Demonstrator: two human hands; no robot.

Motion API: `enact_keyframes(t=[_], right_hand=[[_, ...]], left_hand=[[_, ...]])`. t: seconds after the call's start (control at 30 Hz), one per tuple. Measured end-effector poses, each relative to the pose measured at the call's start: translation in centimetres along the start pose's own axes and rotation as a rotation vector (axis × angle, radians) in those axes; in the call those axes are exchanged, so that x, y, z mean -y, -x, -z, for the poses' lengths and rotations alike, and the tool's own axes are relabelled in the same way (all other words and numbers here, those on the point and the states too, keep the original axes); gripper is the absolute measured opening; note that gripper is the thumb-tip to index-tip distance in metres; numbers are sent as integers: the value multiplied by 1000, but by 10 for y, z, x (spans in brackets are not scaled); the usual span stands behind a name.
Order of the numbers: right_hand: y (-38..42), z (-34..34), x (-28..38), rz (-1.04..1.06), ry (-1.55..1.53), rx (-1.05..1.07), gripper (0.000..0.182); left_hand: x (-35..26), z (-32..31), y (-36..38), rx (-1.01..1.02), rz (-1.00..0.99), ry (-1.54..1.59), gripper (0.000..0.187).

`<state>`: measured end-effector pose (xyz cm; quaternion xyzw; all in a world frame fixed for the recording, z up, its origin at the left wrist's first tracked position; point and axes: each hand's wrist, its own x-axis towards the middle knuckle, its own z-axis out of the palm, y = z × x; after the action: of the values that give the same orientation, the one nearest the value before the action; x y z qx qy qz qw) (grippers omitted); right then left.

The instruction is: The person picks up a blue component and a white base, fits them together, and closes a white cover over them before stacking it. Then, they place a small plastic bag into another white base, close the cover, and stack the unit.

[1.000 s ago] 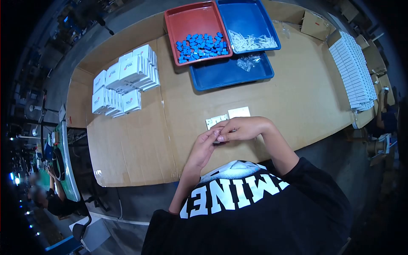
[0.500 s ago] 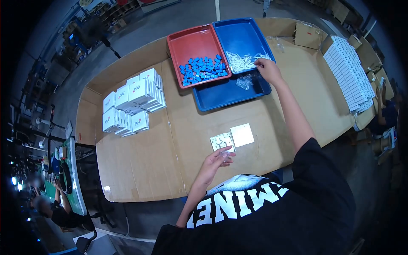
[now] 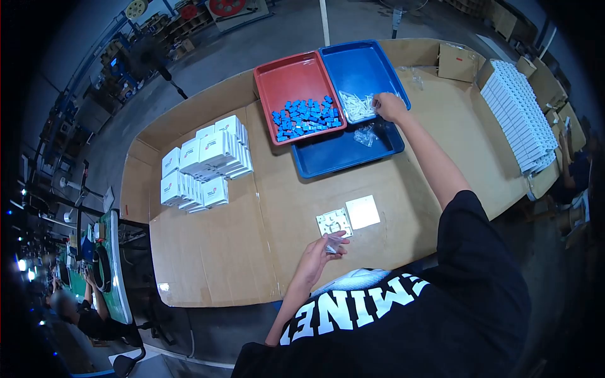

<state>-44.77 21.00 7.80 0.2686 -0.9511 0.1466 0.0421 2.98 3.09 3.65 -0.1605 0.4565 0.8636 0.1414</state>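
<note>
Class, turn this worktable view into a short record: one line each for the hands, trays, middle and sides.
Left hand: holding a small clear bag
Right hand: at the white pieces; grip unclear
Red tray: blue parts
Upper blue tray: the white pieces
Lower blue tray: clear plastic
Middle: detailed square part beside plain square plate
Left side: stacked white packs
Right side: stacked white parts

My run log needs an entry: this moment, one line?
left hand: holds clear bag; right hand: at white pieces, blue tray; white plate beside white base
</note>
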Motion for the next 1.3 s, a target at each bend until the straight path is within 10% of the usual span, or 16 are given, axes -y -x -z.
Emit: enact_keyframes(t=[0.77,1.3], right_hand=[[33,16,-14,-307,-1146,-229,20],[255,4,174,-84,-1163,463,19]], left_hand=[[-2,3,-8,-24,-13,80,48],[-9,-5,-20,-60,-27,290,47]])
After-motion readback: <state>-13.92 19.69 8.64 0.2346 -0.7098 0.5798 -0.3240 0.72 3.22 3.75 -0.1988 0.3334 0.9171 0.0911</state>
